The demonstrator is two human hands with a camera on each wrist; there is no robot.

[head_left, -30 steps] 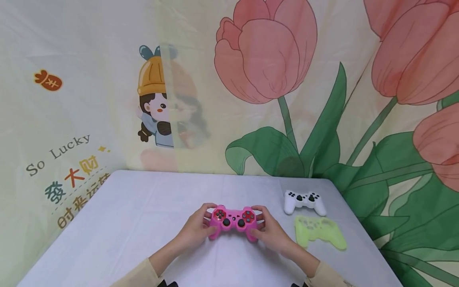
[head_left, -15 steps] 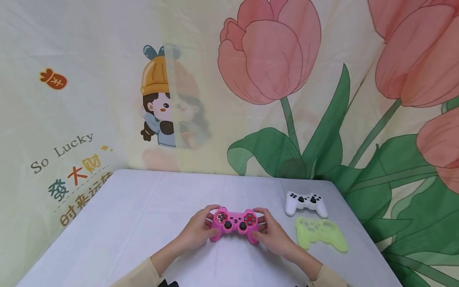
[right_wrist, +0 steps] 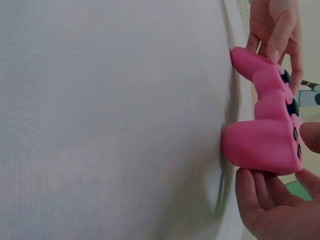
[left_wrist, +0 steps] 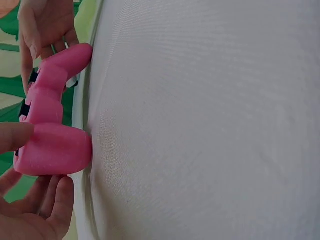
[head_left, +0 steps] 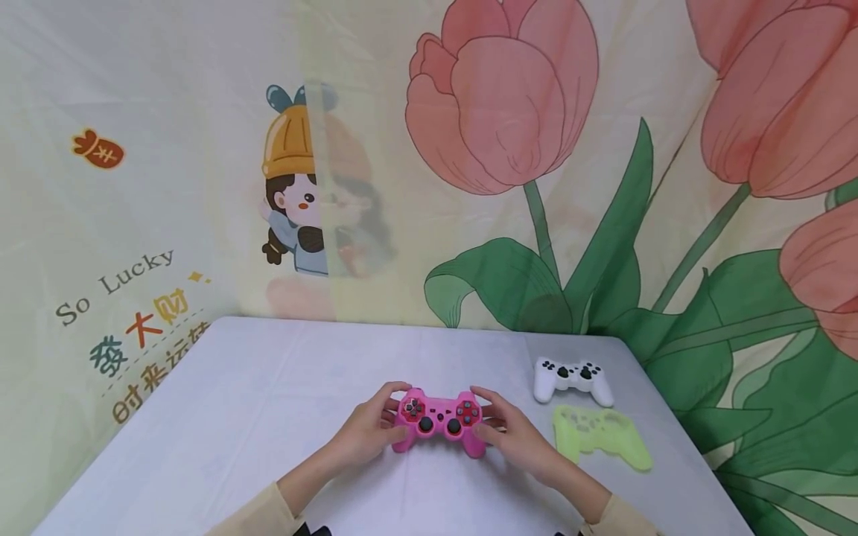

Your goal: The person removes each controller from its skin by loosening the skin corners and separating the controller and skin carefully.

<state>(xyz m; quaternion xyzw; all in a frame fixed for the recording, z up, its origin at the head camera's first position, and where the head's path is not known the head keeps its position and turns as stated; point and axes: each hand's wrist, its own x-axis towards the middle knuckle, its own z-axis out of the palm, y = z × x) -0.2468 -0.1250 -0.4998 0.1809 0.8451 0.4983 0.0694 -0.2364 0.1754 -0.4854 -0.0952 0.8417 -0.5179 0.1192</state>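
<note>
A pink game controller [head_left: 439,420] with black thumbsticks rests on the white-covered table, its buttons up and its grips toward me. My left hand [head_left: 367,430] holds its left end, thumb on the grip and fingers along the outer side. At the other end, my right hand [head_left: 515,438] has fingers against the side of the right grip. In the right wrist view that hand's thumb [right_wrist: 311,136] stands slightly off the pink surface [right_wrist: 260,145]. The left wrist view shows the left thumb [left_wrist: 17,136] lying on the controller [left_wrist: 55,150].
To the right lies a white game controller [head_left: 572,377] near the table's back right. Just in front of it is a flat, translucent yellow-green controller cover [head_left: 599,433]. A printed tulip curtain [head_left: 499,112] hangs behind the table [head_left: 268,394].
The right thumb has lifted a little and moved up from the right grip. The head view shifted slightly; the pink controller stays in place on the table.
</note>
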